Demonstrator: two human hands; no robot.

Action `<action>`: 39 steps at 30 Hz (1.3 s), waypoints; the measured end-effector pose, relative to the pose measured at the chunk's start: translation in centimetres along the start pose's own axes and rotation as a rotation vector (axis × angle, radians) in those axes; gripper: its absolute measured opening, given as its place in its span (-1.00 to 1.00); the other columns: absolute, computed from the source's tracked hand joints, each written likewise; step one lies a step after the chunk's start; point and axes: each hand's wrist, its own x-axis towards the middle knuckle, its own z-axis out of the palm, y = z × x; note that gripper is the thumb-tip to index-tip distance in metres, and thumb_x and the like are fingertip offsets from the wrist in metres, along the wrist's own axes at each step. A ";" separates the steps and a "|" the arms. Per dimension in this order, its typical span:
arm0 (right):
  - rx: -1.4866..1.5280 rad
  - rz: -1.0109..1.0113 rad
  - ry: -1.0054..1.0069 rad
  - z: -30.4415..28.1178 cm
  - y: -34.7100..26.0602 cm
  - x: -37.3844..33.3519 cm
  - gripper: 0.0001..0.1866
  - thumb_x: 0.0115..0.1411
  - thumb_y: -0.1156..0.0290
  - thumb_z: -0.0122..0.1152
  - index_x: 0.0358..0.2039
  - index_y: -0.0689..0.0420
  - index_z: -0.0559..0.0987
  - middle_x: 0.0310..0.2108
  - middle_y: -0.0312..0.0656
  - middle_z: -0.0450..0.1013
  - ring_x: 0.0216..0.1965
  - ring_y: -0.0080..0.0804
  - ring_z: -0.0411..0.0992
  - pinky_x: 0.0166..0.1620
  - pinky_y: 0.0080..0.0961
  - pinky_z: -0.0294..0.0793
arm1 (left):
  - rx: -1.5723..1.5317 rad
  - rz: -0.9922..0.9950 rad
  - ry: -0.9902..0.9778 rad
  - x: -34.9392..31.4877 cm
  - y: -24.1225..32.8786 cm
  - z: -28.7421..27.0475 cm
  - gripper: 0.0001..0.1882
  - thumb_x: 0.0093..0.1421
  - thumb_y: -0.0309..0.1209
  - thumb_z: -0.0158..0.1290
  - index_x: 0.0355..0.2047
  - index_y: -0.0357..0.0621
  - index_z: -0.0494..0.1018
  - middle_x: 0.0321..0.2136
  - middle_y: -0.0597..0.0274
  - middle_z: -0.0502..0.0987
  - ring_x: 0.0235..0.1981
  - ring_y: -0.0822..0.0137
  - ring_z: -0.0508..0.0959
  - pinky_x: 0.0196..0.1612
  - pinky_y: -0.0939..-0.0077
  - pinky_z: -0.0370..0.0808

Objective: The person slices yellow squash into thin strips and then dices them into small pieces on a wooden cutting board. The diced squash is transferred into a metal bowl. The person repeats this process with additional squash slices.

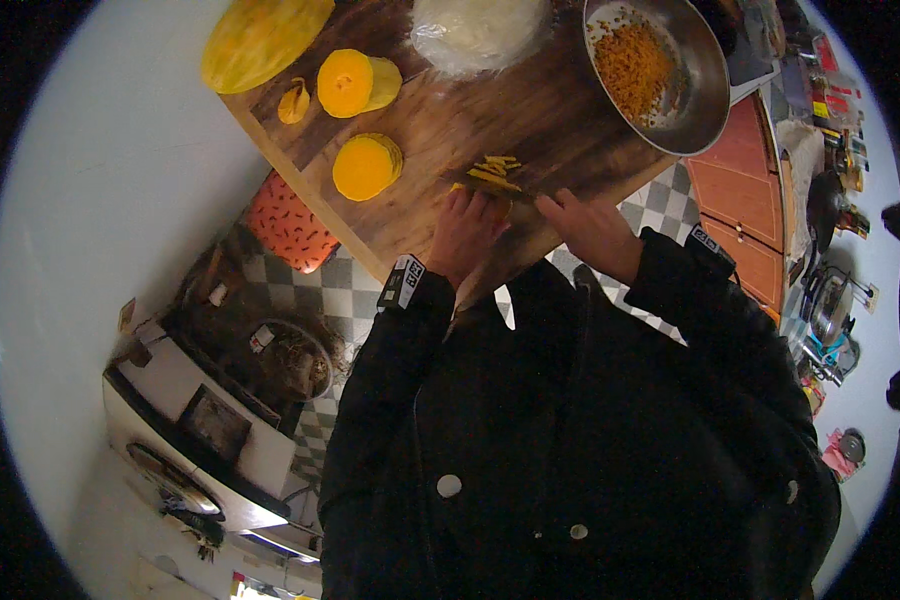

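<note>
My right hand (592, 230) is closed around the handle of a kitchen knife (492, 182), whose dark blade lies across the near part of the wooden board (490, 110). Beside the blade, the bent fingers of my left hand (463, 232) press down on a pumpkin piece, which they mostly cover. Thin pumpkin strips (502, 162) lie just beyond the knife, and some cling along the blade. To the left sit a stack of round orange pumpkin slices (367, 168) and, farther away, a thick cut pumpkin chunk (355, 84).
A large yellow-skinned pumpkin piece (268, 42) and a small scrap (293, 102) lie at the far left. A plastic-wrapped pale bundle (480, 35) stands at the back. On the right, a metal bowl (708, 70) holds orange shreds. An orange patterned stool (288, 222) stands below the board's left edge.
</note>
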 end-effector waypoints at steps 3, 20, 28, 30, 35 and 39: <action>-0.059 0.012 -0.004 0.9 -0.1 0.9 -0.64 0.12 0.50 0.04 -0.02 0.11 0.33 -0.23 0.00 0.38 -0.45 0.03 0.51 -0.45 -0.15 0.49 | -0.003 -0.007 -0.059 -0.2 -0.4 0.5 -0.59 0.13 -0.12 0.07 -0.05 0.01 0.46 -0.04 0.08 0.42 0.01 -0.03 0.35 0.11 0.06 0.31; -0.018 -0.007 0.010 2.8 0.3 3.2 -0.71 0.16 0.38 0.06 -0.11 0.05 0.30 -0.23 -0.01 0.38 -0.41 0.06 0.52 -0.46 -0.12 0.52 | -0.026 -0.010 0.020 -0.3 -0.3 0.4 -0.59 0.09 -0.20 0.08 -0.05 -0.02 0.44 -0.07 0.06 0.41 -0.01 -0.03 0.36 0.02 0.14 0.39; -0.076 -0.019 -0.015 1.4 0.7 0.9 -0.65 0.11 0.34 0.14 -0.11 0.03 0.29 -0.22 -0.04 0.38 -0.45 0.05 0.51 -0.51 -0.15 0.50 | -0.084 -0.001 0.037 -0.4 -0.5 0.9 -0.58 0.08 -0.21 0.09 -0.05 -0.03 0.44 -0.10 0.05 0.41 -0.04 -0.02 0.38 -0.01 0.14 0.39; -0.040 -0.031 0.027 1.9 0.5 1.5 -0.67 0.11 0.35 0.13 -0.12 0.05 0.29 -0.22 -0.01 0.38 -0.45 0.06 0.52 -0.50 -0.14 0.51 | -0.063 0.013 0.037 -0.3 -0.6 1.0 -0.59 0.09 -0.23 0.09 -0.04 -0.02 0.44 -0.10 0.06 0.40 -0.04 -0.02 0.38 -0.02 0.15 0.40; 0.027 -0.015 0.040 2.4 0.0 3.3 -0.69 0.12 0.38 0.11 -0.13 0.08 0.30 -0.23 0.03 0.38 -0.43 0.09 0.52 -0.44 -0.10 0.53 | -0.050 -0.036 0.012 -0.6 -0.6 1.2 -0.57 0.08 -0.25 0.08 -0.01 0.00 0.43 -0.08 0.07 0.40 -0.03 0.00 0.37 -0.01 0.18 0.40; -0.008 0.006 -0.036 1.0 0.3 1.4 -0.69 0.11 0.39 0.12 -0.14 0.10 0.30 -0.23 0.02 0.38 -0.43 0.07 0.53 -0.44 -0.10 0.54 | -0.020 0.008 0.095 -0.7 -0.6 1.4 -0.53 0.07 -0.25 0.09 0.03 0.01 0.42 -0.08 0.07 0.41 -0.04 0.01 0.39 0.01 0.18 0.41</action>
